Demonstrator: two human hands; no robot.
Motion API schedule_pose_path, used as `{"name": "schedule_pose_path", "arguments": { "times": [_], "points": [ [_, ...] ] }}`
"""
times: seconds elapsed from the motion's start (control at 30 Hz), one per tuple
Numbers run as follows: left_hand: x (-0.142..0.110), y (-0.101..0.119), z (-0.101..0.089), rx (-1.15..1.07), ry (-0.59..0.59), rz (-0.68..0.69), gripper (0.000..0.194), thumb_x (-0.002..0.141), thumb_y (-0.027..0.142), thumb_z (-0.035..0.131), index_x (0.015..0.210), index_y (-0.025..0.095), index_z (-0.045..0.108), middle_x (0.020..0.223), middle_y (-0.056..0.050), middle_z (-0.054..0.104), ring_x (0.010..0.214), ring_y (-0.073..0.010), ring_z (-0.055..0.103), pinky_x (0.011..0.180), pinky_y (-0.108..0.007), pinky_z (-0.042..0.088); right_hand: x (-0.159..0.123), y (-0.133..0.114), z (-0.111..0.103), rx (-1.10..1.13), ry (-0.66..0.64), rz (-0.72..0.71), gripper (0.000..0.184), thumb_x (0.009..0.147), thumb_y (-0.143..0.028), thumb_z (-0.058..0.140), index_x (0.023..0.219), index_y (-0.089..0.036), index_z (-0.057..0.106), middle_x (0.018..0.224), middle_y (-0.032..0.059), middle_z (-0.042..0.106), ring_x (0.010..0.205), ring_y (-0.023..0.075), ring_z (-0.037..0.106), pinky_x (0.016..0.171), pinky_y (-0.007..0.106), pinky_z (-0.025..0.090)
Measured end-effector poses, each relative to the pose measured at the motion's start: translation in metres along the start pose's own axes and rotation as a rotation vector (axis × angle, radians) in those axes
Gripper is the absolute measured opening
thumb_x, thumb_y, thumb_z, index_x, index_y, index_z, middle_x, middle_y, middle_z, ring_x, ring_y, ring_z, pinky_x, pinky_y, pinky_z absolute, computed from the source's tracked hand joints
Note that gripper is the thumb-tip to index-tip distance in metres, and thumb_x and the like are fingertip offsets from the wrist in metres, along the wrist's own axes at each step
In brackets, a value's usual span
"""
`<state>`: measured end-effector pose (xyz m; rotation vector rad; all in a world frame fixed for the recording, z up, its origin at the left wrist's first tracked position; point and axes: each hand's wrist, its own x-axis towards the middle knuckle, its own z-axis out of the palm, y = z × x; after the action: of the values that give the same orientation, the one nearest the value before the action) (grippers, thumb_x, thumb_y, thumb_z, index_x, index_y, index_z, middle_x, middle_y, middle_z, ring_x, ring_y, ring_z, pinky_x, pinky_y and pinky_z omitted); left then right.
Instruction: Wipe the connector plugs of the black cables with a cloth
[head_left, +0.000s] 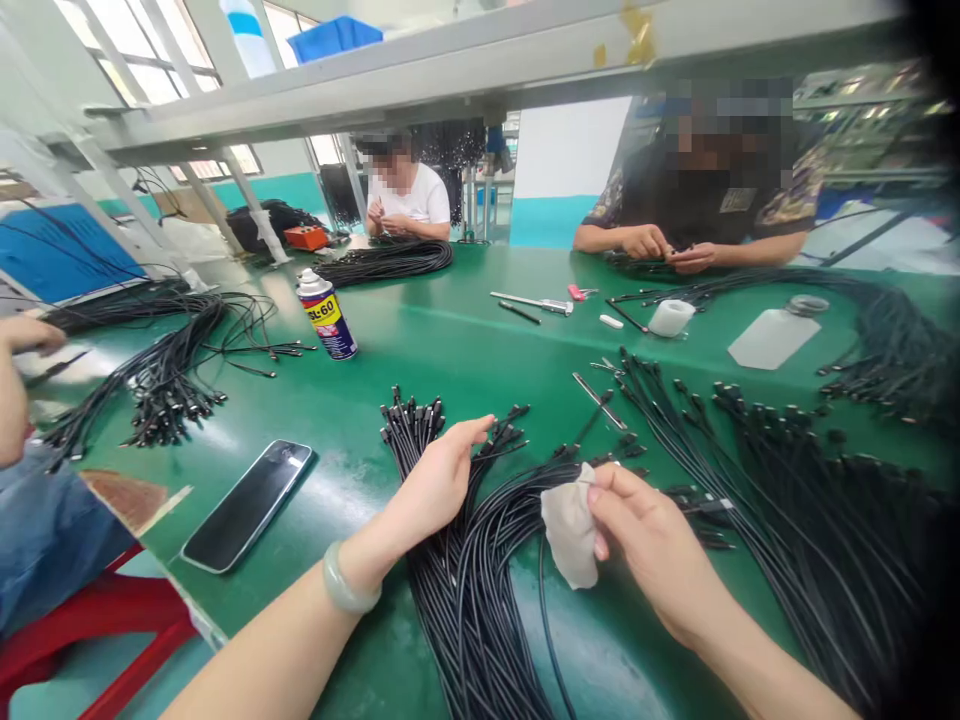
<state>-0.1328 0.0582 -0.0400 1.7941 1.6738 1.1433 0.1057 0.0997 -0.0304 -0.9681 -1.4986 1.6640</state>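
A thick bundle of black cables with plug ends lies on the green table in front of me. My left hand is over its upper part, fingers stretched out to the right near the plugs, with nothing seen in them. The palm side is hidden. Between thumb and fingers, my right hand pinches a crumpled whitish cloth, which hangs beside the curved cables. Behind the right hand, more black cables with plugs spread over the table's right side.
A phone lies to the left, with a spray can beyond it. Tweezers, a caliper, a white roll and a clear bottle lie farther back. Other people sit around the table; a shelf crosses above.
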Motion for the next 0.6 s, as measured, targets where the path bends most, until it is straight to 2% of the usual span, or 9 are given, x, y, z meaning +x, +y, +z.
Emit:
{"name": "schedule_pose_path", "arguments": {
  "times": [0.1, 0.17, 0.27, 0.33, 0.43, 0.5, 0.6],
  "points": [
    [0.011, -0.015, -0.016, 0.025, 0.047, -0.14, 0.048, 0.092, 0.001, 0.031, 0.132, 0.014, 0.054, 0.132, -0.012, 0.063, 0.11, -0.0151, 0.068, 0.094, -0.03, 0.057, -0.001, 0.0, -0.001, -0.024, -0.023, 0.013, 0.035, 0.091, -0.051, 0.063, 0.075, -0.02, 0.057, 0.056, -0.005, 0.053, 0.051, 0.0111, 0.047, 0.055, 0.025, 0.038],
    [0.016, -0.021, -0.031, 0.104, 0.102, -0.213, 0.042, 0.092, 0.004, 0.036, 0.127, 0.014, 0.056, 0.128, -0.013, 0.064, 0.101, -0.0156, 0.07, 0.083, -0.029, 0.059, -0.001, 0.0, -0.002, -0.044, -0.038, 0.017, 0.035, 0.092, -0.051, 0.062, 0.076, -0.021, 0.057, 0.055, -0.0052, 0.053, 0.052, 0.0115, 0.047, 0.057, 0.025, 0.039],
    [0.017, -0.021, -0.05, 0.29, 0.161, -0.331, 0.019, 0.086, 0.015, 0.057, 0.102, 0.016, 0.067, 0.106, -0.01, 0.069, 0.088, -0.0192, 0.069, 0.079, -0.033, 0.056, -0.001, -0.001, -0.002, -0.064, -0.042, 0.015, 0.036, 0.092, -0.054, 0.061, 0.077, -0.021, 0.058, 0.054, -0.0052, 0.052, 0.052, 0.012, 0.047, 0.057, 0.026, 0.039],
    [0.013, -0.015, -0.055, 0.408, 0.154, -0.407, 0.005, 0.081, 0.023, 0.068, 0.082, 0.018, 0.068, 0.086, -0.006, 0.068, 0.08, -0.0215, 0.067, 0.076, -0.036, 0.053, -0.001, -0.001, -0.002, -0.067, -0.038, 0.011, 0.038, 0.09, -0.055, 0.062, 0.075, -0.021, 0.057, 0.053, -0.0051, 0.052, 0.052, 0.0124, 0.047, 0.056, 0.026, 0.039],
    [0.007, -0.005, -0.051, 0.545, 0.117, -0.511, 0.025, 0.079, 0.037, 0.071, 0.068, 0.019, 0.06, 0.068, -0.004, 0.064, 0.071, -0.0248, 0.065, 0.07, -0.038, 0.05, -0.001, -0.002, -0.001, -0.064, -0.033, 0.008, 0.039, 0.09, -0.056, 0.062, 0.073, -0.021, 0.056, 0.053, -0.0049, 0.051, 0.052, 0.0126, 0.046, 0.056, 0.027, 0.039],
    [0.004, -0.001, -0.045, 0.617, 0.109, -0.553, 0.028, 0.079, 0.043, 0.072, 0.07, 0.019, 0.058, 0.075, -0.005, 0.066, 0.076, -0.0272, 0.066, 0.07, -0.038, 0.048, -0.001, -0.002, -0.002, -0.063, -0.032, 0.012, 0.039, 0.09, -0.056, 0.062, 0.073, -0.021, 0.056, 0.053, -0.0049, 0.052, 0.052, 0.0126, 0.046, 0.056, 0.026, 0.039],
    [0.002, -0.001, -0.043, 0.682, 0.088, -0.589, 0.024, 0.078, 0.04, 0.071, 0.08, 0.02, 0.057, 0.093, -0.007, 0.068, 0.084, -0.0279, 0.067, 0.071, -0.036, 0.047, 0.0, 0.0, -0.002, -0.069, -0.032, 0.016, 0.038, 0.09, -0.055, 0.062, 0.074, -0.021, 0.056, 0.053, -0.0049, 0.052, 0.053, 0.0127, 0.046, 0.056, 0.026, 0.039]
  ]
}}
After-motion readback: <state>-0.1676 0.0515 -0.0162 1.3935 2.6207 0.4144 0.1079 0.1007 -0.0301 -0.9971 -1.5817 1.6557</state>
